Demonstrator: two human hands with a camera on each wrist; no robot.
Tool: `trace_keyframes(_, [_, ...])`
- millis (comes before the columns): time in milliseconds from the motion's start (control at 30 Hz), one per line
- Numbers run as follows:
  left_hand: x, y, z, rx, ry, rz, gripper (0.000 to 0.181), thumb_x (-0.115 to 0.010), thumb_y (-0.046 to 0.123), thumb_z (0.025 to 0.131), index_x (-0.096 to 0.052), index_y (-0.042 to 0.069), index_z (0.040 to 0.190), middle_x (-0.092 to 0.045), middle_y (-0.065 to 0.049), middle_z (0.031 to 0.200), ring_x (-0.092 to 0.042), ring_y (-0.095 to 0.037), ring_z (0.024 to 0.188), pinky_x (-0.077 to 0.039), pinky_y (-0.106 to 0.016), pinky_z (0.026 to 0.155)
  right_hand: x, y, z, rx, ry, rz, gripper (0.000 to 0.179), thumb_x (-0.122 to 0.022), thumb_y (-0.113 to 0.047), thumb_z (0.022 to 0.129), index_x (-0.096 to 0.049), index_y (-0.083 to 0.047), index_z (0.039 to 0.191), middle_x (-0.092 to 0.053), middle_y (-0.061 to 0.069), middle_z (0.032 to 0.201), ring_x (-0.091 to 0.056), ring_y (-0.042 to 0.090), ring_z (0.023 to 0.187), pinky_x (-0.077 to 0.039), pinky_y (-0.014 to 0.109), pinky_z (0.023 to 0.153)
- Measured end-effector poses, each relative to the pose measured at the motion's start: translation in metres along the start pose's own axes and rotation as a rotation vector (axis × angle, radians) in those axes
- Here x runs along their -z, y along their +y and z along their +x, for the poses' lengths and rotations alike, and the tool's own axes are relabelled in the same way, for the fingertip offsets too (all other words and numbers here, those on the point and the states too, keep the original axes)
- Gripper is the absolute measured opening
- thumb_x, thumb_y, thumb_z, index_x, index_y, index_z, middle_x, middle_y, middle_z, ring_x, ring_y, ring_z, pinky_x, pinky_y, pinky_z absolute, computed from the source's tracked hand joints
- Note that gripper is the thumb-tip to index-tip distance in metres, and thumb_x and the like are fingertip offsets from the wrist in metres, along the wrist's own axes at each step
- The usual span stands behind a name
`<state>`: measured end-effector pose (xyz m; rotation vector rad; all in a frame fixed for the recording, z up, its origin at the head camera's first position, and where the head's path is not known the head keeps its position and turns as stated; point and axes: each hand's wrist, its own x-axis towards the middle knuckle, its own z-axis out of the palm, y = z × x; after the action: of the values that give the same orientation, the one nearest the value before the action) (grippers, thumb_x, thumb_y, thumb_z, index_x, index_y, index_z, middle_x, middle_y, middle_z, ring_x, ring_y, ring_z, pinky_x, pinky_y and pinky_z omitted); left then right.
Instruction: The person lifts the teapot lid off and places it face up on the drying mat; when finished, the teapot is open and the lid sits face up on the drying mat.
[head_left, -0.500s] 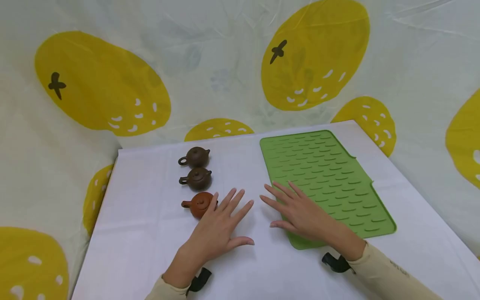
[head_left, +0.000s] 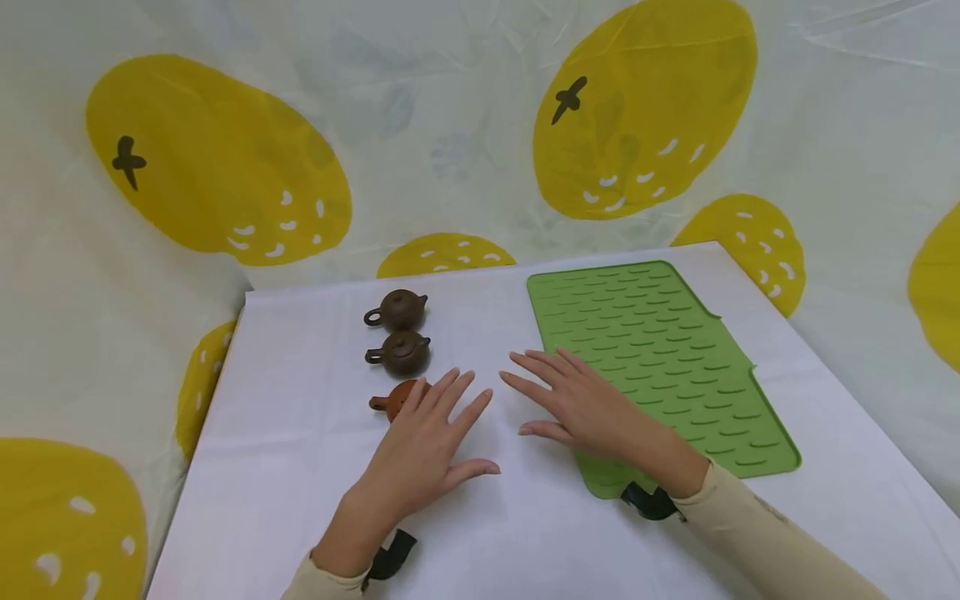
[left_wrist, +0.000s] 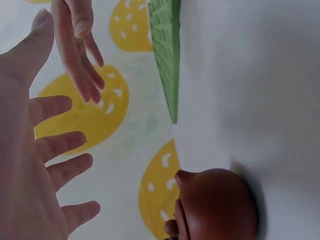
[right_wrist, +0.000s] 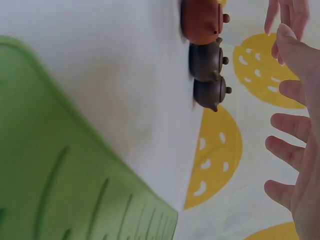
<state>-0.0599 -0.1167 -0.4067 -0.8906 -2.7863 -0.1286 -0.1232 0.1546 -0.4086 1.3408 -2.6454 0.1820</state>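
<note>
Three small teapots stand in a column on the left part of the table. The nearest is a reddish-brown teapot (head_left: 396,402), partly covered by my left hand in the head view. Behind it come a dark brown teapot (head_left: 405,357) and, farthest back, another dark brown teapot (head_left: 402,310). My left hand (head_left: 423,442) hovers over the table beside the reddish teapot, fingers spread and holding nothing. On the right, my right hand (head_left: 581,407) hangs above the left edge of a green ridged mat (head_left: 675,358), its fingers extended and nothing in them.
A white cloth (head_left: 300,467) covers the table. Behind and around it hangs a pale curtain (head_left: 442,108) with large yellow fruit prints. Black wrist straps (head_left: 648,502) show under both wrists.
Both hands have shifted slightly left and away from me, the left overlapping more of the reddish teapot in view. The head view has turned a little. Teapots and mat stay in place.
</note>
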Motion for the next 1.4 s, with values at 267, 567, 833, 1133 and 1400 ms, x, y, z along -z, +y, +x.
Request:
trace_keyframes(267, [0.005,-0.017,-0.008,0.047,0.11,0.011,0.075,-0.055,0.068,0.094,-0.053,0.017,0.148,-0.051,-0.011,0.15,-0.05,-0.03,0.141,-0.041,-0.056,0.117,-0.002,-0.003,0.024,0.048,0.05,0.009,0.068,-0.06,-0.054,0.098,-0.042,-0.022,0.156,-0.051,0.005,0.155,-0.054,0.027,0.137,-0.041,0.053,0.118])
trace_keyframes(567, [0.011,-0.038,-0.017,0.173,0.242,-0.017,0.065,-0.066,0.058,0.092,-0.06,0.016,0.141,-0.06,-0.013,0.139,-0.063,-0.033,0.122,-0.054,-0.049,0.103,-0.015,-0.011,0.051,0.056,0.044,0.061,0.062,-0.063,-0.05,0.098,-0.049,-0.022,0.151,-0.062,0.002,0.144,-0.062,0.023,0.128,-0.05,0.044,0.109])
trace_keyframes(833, [0.01,-0.053,-0.025,0.331,0.313,0.029,0.051,-0.074,0.044,0.091,-0.067,0.014,0.132,-0.067,-0.016,0.127,-0.072,-0.034,0.095,-0.06,-0.045,0.07,-0.03,-0.025,0.079,0.065,0.031,0.12,0.054,-0.067,-0.045,0.097,-0.059,-0.02,0.143,-0.07,-0.001,0.132,-0.069,0.019,0.114,-0.057,0.038,0.094])
trace_keyframes(1133, [-0.004,-0.064,-0.033,0.44,0.418,-0.027,0.026,-0.075,0.027,0.094,-0.075,0.013,0.116,-0.071,-0.009,0.109,-0.066,-0.025,0.061,-0.05,-0.038,0.05,-0.053,-0.044,0.104,0.081,0.091,0.125,0.045,-0.073,-0.038,0.094,-0.066,-0.021,0.135,-0.072,-0.003,0.128,-0.068,0.019,0.115,-0.057,0.035,0.095])
trace_keyframes(1400, [-0.017,-0.074,-0.04,0.53,0.376,-0.089,0.021,-0.079,0.023,0.09,-0.078,0.014,0.108,-0.074,-0.009,0.104,-0.07,-0.029,0.066,-0.054,-0.042,0.053,-0.066,-0.057,0.112,0.139,0.119,0.111,0.04,-0.073,-0.037,0.094,-0.069,-0.027,0.133,-0.07,0.0,0.132,-0.066,0.02,0.12,-0.056,0.035,0.096])
